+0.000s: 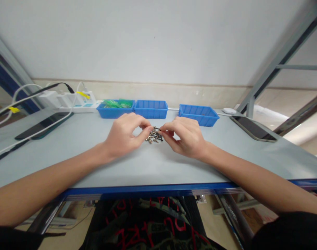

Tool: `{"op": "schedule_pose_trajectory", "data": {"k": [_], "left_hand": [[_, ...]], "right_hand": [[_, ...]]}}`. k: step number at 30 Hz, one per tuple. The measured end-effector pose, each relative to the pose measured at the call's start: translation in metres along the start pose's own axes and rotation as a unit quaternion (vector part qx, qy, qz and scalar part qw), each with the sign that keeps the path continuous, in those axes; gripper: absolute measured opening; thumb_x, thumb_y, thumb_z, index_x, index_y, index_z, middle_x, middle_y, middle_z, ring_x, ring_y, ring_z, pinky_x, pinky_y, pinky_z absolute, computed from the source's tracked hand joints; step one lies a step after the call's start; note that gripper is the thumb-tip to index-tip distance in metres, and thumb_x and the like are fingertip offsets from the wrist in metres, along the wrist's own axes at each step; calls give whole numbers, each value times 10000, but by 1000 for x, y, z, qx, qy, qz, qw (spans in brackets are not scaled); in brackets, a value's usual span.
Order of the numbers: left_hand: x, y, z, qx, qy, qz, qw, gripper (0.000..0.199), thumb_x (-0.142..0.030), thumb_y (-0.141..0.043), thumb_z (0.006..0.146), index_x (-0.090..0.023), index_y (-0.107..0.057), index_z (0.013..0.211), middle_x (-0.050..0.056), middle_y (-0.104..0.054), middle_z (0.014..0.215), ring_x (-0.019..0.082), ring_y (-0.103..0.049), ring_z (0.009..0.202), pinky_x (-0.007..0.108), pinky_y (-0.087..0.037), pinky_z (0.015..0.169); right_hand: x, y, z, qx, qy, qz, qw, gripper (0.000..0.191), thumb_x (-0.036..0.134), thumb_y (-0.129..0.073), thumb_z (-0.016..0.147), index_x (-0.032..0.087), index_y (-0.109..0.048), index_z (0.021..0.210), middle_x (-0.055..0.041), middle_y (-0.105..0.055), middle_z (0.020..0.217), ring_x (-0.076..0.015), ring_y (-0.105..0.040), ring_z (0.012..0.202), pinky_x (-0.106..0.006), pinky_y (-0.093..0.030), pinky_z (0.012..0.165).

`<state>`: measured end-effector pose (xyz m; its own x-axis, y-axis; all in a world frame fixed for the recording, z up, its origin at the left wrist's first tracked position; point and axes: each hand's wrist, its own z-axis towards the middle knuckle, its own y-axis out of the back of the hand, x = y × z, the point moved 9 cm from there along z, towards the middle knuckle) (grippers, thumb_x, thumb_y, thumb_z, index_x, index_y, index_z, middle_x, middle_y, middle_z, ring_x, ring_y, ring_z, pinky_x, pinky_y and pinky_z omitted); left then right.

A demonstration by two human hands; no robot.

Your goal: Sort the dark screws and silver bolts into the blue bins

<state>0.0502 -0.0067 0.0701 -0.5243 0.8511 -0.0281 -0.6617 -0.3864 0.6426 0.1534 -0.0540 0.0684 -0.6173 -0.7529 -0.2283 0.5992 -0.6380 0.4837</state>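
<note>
A small pile of screws [154,136], some silvery and some dark, lies on the grey table [148,170] between my hands. My left hand [128,133] is at the pile's left edge, thumb and forefinger pinched together; whatever they hold is too small to make out. From the right, my right hand [185,136] pinches a dark screw [157,128] at the top of the pile. Behind the hands stand a blue bin with green bags [116,108], a blue bin [151,109] beside it, and another blue bin [198,115] with a tiny item inside.
A power strip with white plugs [67,100] and cables stands at the back left. One phone [45,125] lies under a white cable at the left, another phone [252,128] at the right near a white case [229,111]. Metal frame posts flank the table.
</note>
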Motion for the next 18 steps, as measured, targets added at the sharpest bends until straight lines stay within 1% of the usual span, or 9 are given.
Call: {"op": "schedule_pose_trajectory", "data": {"k": [10,14,18], "left_hand": [[1,-3,-1,12,6,-7,1000,186,-285,-483,857,-192,-566,720,-9,-636,661,138,-570,647,283,-407,638],[-1,-3,-1,8,-4,-10,1000,179,-269,-486,860,-185,-564,722,-6,-631,664,139,-565,651,284,-404,641],[0,-4,-1,19,5,-8,1000,189,-290,-473,857,-190,-563,724,-5,-632,670,142,-567,664,287,-404,653]], "right_hand": [[-1,-1,1,11,-6,2,1000,68,191,-507,868,168,-547,819,25,-570,588,-89,-482,521,-221,-353,520],[1,-1,1,12,4,-1,1000,43,185,-530,856,162,-546,823,22,-570,593,-91,-484,529,-223,-351,521],[2,1,1,9,15,-7,1000,49,176,-515,859,166,-545,821,27,-561,590,-91,-481,526,-224,-344,519]]}}
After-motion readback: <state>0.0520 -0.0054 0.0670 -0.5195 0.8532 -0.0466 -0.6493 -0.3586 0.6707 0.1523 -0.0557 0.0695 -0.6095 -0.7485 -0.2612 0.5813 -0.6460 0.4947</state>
